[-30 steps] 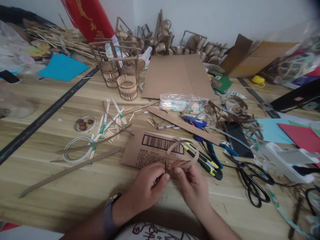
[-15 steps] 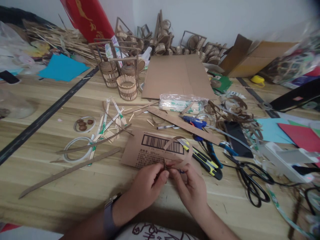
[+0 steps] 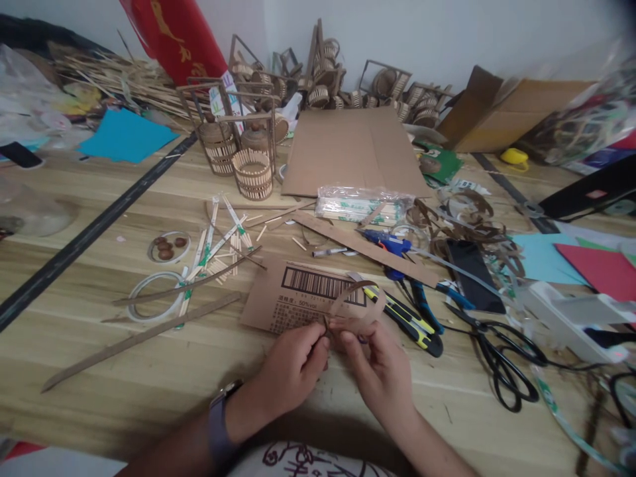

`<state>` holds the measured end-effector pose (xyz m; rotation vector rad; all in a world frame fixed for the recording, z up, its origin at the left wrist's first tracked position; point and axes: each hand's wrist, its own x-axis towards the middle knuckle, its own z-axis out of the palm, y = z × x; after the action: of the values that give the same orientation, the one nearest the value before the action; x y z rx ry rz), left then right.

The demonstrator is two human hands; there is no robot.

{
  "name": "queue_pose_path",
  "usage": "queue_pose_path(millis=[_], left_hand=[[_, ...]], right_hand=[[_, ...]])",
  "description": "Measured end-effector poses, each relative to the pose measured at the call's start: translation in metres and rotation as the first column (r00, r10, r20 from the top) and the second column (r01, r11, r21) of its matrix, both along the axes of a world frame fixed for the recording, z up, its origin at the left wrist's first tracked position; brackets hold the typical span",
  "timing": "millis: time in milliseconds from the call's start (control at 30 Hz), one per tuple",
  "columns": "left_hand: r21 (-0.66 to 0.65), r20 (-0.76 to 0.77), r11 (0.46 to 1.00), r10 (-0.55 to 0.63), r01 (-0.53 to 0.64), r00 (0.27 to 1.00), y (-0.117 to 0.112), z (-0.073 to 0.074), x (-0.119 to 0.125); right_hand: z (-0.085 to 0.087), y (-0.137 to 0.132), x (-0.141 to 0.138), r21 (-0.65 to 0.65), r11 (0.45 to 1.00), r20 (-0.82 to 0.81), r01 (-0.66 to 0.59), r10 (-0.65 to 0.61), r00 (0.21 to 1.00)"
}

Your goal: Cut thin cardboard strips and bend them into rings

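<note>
My left hand (image 3: 299, 361) and my right hand (image 3: 380, 363) meet low in the middle of the head view, fingers closed. Between them a thin brown cardboard strip (image 3: 378, 306) curls up in a loop from my right fingers. My left thumb and fingertips pinch a small dark end; whether it belongs to the same strip I cannot tell. Just beyond the hands lies a printed cardboard piece (image 3: 263, 298) with a barcode. A yellow and black utility knife (image 3: 410, 324) rests right of my right hand, touching that cardboard's edge.
Black scissors (image 3: 497, 358), a phone (image 3: 474, 275) and a blue glue gun (image 3: 390, 245) lie to the right. Tape rolls (image 3: 133, 301), short sticks (image 3: 233, 255) and a long brown strip (image 3: 144, 341) are on the left. Small stick baskets (image 3: 252, 175) stand behind, near a large cardboard sheet (image 3: 352, 152).
My hands have shifted only slightly. My left thumb has drawn in a little, and the strip's loop has turned and sits a bit lower in my fingers.
</note>
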<state>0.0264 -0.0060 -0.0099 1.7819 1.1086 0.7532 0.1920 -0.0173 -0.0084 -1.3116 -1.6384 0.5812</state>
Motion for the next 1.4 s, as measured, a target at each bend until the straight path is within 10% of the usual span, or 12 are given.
queue_pose_path(millis=[333,800,1400], left_hand=[[0.032,0.038,0.999,-0.038,0.036,0.999,-0.001,0.003,0.0],[-0.077,-0.018,0.996,0.036,-0.037,0.999,0.002,0.002,0.001],[0.027,0.038,1.0,-0.006,0.005,0.999,0.0,0.005,-0.002]], right_hand=[[0.002,0.008,-0.003,-0.238,0.969,-0.438,-0.069,-0.044,0.898],[-0.004,-0.001,-0.002,0.011,1.0,-0.001,-0.021,0.021,1.0],[0.0,0.0,-0.001,-0.055,0.998,-0.05,-0.044,0.041,0.998]])
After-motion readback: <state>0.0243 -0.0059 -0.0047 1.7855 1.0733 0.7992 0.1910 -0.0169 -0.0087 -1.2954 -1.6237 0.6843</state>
